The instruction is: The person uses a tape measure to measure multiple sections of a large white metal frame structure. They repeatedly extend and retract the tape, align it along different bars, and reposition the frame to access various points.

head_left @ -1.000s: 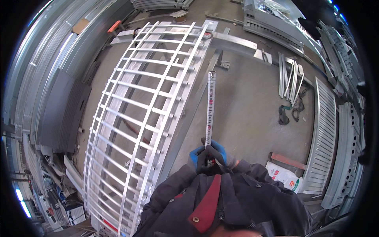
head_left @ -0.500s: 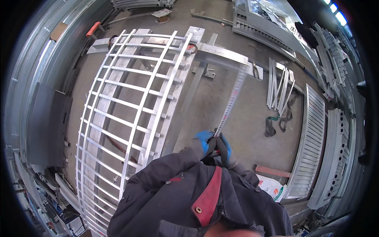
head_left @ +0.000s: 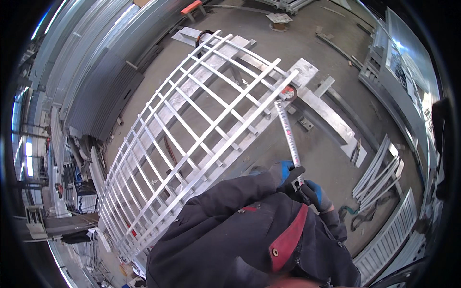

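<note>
A tape measure's white blade (head_left: pixel 290 137) stretches from my hands toward the right far corner of a silver metal railing panel (head_left: pixel 194 137), its free end beside the outer long bar. My left hand (head_left: pixel 287 174), in a blue and dark grey glove, is closed on the blade. Just right of it and nearer my body, my gloved right hand (head_left: pixel 315 195) is closed round the near end of the tape measure. The fingers hide its case. The panel's long bars and several crossbars lie on broad metal beams to my left.
A round red-and-dark object (head_left: pixel 289 93) sits at the panel's far corner. Pliers (head_left: pixel 356 152) lie on a flat beam (head_left: pixel 331 115) jutting right. Thin metal strips (head_left: pixel 377 173), dark straps (head_left: pixel 367 215) and a slatted panel (head_left: pixel 391 233) are at right. Stacked profiles (head_left: pixel 91 57) stand at left.
The view has turned toward the left. The blade's free end has swung from the jutting beam's right end to the panel's corner, and less blade shows. Both hands still hold the tape measure.
</note>
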A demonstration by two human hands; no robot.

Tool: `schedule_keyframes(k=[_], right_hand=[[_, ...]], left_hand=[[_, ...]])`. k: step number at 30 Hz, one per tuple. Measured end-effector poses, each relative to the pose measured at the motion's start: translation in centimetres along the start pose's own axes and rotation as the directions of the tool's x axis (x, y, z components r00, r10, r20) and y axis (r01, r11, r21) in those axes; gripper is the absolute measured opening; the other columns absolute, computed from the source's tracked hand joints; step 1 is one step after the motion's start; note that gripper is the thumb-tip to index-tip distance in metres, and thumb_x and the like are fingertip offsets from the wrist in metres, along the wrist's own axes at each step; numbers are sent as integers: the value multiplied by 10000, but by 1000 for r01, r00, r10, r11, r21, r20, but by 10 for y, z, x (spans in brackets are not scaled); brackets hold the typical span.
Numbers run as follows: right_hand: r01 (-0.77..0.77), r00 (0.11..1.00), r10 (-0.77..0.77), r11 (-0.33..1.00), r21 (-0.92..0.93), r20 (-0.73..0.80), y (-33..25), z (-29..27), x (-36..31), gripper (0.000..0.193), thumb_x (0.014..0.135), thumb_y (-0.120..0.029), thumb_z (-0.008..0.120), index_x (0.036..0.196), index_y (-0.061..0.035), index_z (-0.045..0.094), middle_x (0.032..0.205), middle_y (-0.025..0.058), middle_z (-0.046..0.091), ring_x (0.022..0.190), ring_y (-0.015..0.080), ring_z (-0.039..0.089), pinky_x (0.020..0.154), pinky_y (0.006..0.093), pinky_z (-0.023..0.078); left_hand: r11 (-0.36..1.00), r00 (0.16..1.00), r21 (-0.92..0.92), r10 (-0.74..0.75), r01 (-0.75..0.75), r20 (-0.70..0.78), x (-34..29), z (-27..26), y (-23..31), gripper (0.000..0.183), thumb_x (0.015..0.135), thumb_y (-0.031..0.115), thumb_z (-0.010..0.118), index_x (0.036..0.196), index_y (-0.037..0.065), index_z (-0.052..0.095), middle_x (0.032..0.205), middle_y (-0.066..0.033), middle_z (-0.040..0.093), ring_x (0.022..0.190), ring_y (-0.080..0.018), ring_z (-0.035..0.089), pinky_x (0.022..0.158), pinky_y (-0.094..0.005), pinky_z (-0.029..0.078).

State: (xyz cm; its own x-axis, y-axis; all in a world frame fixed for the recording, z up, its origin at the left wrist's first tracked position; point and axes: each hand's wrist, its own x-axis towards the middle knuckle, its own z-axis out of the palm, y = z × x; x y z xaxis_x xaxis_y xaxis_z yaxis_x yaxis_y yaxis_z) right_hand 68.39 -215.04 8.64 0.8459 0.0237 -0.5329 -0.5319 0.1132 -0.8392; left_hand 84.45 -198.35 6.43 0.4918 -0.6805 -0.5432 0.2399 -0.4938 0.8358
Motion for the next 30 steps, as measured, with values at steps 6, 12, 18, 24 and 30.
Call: schedule_keyframes(k=[6,12,18,24,30], right_hand=[[59,998,-57,992,113,-20,-35,-73,72,369,1080,-310,592,1263,-2,675,1025,-8,675,933,85,597,830,252,499],[-113,991,121,987,117,-59,-78,-149,132,349,1081,-289,591,1263,-1,666,1028,25,692,882,108,634,765,255,506],[-258,954,236,960,-110,-184,-86,-204,167,323,1064,-306,587,981,-34,741,791,39,689,658,102,624,574,299,479],[-359,932,346,921,-150,-108,-83,-249,201,424,1067,-398,580,943,-17,717,720,43,655,579,104,589,545,313,467],[-497,866,498,853,-162,-35,-81,-298,234,411,1077,-389,582,1021,-21,755,812,34,700,682,106,634,620,291,511]], left_hand=[[983,985,125,116,-132,127,70,-12,59,409,1027,443,650,1241,113,762,1095,-127,790,985,-249,763,891,-371,597],[981,944,57,160,-184,290,176,-30,81,457,1056,431,603,1366,110,703,1198,-141,771,1108,-260,738,1009,-368,553],[998,987,-50,-16,25,163,279,-28,59,505,956,554,709,1095,81,818,968,-138,797,858,-228,753,810,-390,586],[996,961,-76,-30,53,276,314,-52,64,436,1010,493,677,1113,92,814,908,-79,783,808,-159,719,723,-350,585],[992,986,122,-48,29,159,343,-97,55,396,993,334,709,1321,111,719,990,-100,751,871,-147,709,775,-315,578]])
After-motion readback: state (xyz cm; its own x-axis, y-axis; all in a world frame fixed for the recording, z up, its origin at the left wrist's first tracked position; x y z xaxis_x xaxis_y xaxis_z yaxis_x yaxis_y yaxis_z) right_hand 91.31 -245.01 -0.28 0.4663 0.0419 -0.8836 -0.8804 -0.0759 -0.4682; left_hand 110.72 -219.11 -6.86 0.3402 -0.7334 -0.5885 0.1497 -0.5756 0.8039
